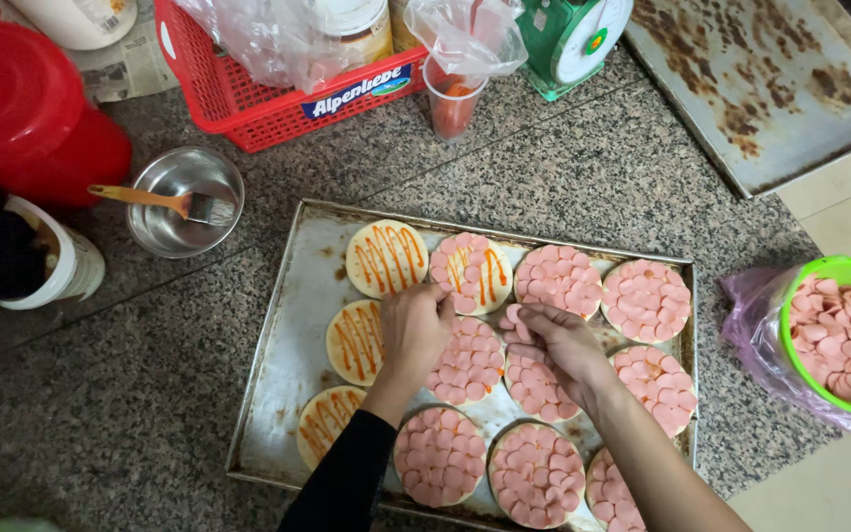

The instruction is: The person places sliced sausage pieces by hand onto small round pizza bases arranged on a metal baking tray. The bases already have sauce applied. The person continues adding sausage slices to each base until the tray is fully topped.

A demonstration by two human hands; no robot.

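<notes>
From the head camera, both hands are working over a worn metal baking tray (288, 335) lying on the speckled granite tabletop (583, 158). The left hand (414, 330), sleeved in black, is curling its grip narrow over a half-covered dough round (471, 272) streaked with red sauce, which is lying at about one o'clock from the hand, touching the fingertips. The right hand (558, 345) is pinching its grip around a few pink sausage slices (516, 317), with those slices sitting at about ten o'clock of the hand. Round bases fully covered with slices are filling the tray at three to six o'clock, while three sauce-only rounds (386, 258) are lying at nine to eleven o'clock of the left hand. A green bowl of sausage slices (844, 340) is standing at three o'clock, off the tray. A steel bowl with a brush (184, 202) is sitting at ten o'clock, beside a red bucket (27, 113) and a red basket (248, 94).
</notes>
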